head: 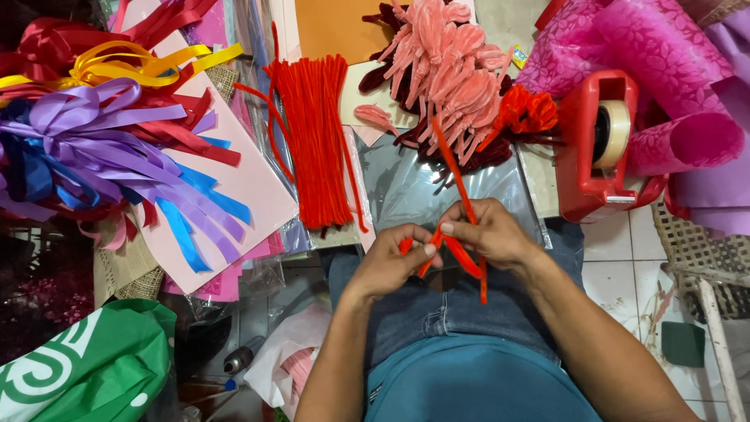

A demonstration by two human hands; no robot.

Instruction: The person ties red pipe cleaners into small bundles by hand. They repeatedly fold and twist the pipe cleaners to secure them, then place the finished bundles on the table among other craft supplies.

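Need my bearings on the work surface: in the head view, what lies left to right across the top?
Purple ribbon bunch → bundle of red pipe cleaners → pile of pink pipe-cleaner pieces → red tape dispenser → rolled pink patterned wrap.

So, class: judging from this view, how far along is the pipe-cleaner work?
Done: a heap of folded pink pieces and an orange-red one lie on the table. In hand: both the left hand and right hand bend a red pipe cleaner. Left: a thick bundle of straight red stems.
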